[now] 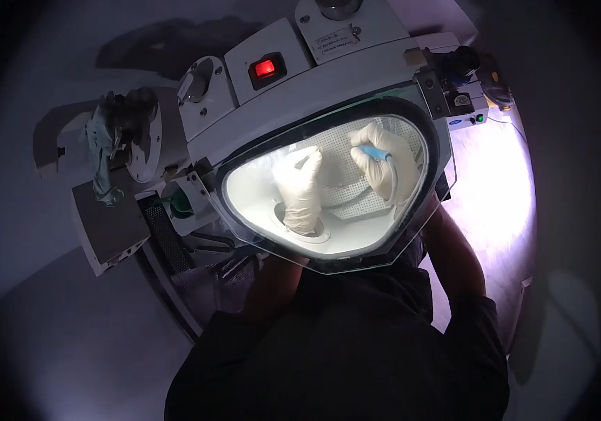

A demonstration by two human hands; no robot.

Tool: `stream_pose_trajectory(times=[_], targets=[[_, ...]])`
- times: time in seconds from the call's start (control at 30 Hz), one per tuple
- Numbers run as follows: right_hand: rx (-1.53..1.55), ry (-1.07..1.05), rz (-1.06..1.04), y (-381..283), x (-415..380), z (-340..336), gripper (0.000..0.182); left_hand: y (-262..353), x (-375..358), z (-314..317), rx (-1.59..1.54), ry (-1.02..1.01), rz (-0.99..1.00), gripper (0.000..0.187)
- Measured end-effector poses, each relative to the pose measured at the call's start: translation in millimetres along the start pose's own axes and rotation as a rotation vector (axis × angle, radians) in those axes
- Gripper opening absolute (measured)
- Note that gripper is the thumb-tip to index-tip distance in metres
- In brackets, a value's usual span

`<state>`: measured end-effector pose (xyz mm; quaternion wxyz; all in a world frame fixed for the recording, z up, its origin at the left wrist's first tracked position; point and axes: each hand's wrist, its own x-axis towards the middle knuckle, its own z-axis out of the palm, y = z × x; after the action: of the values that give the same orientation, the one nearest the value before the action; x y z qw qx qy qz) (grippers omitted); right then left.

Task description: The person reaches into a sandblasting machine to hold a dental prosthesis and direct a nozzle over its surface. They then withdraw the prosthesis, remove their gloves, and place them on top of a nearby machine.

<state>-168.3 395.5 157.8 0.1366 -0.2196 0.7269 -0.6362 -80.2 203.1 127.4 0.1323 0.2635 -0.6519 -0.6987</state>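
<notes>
Through the window of a white blasting cabinet [251, 105], I see both my hands in pale gloves. My right hand [393, 172] is closed around a blue blasting handpiece [374, 152], whose grey hose [394, 184] runs down beside the wrist. The tip of the handpiece points left, towards the other hand. My left hand [297, 188] comes up through the round arm opening [319, 229] with its fingers pinched together. Glare on that glove hides what, if anything, sits between the fingertips. A gap separates the two hands.
A perforated white panel [339, 158] lines the inside behind the hands. On the cabinet's top a red switch [265, 68] glows. Left of the cabinet are a grey box [111, 224] and a hanging pale green cloth or glove [100, 158]. A small unit with a green light [479, 118] stands right.
</notes>
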Motion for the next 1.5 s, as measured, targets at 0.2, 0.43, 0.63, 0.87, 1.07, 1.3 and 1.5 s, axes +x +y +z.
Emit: stream_pose_trajectory(times=[0.2,0.43,0.63,0.87,1.07,1.3,1.5], targets=[[-0.156,0.069,-0.123,17,-4,1,0.012,11,-9,-7,0.264,-0.035,0.121,0.008],[-0.227,0.085,-0.109,22,-4,10,0.015,17,-22,-2,0.469,-0.081,0.205,0.008],[-0.324,0.109,-0.179,24,-5,13,0.014,32,-47,-45,0.655,-0.315,0.405,0.013],[-0.265,0.059,-0.083,26,-10,10,0.013,-3,-100,-120,0.611,0.069,0.503,0.007],[-0.244,0.052,-0.033,27,-11,10,0.013,-98,-30,-217,0.942,0.424,0.223,0.008],[-0.214,0.077,-0.026,27,-9,11,0.012,-134,17,-229,0.968,0.418,0.154,0.010],[-0.159,0.080,0.027,26,-7,12,0.012,-142,16,-259,0.930,0.316,0.015,0.019]])
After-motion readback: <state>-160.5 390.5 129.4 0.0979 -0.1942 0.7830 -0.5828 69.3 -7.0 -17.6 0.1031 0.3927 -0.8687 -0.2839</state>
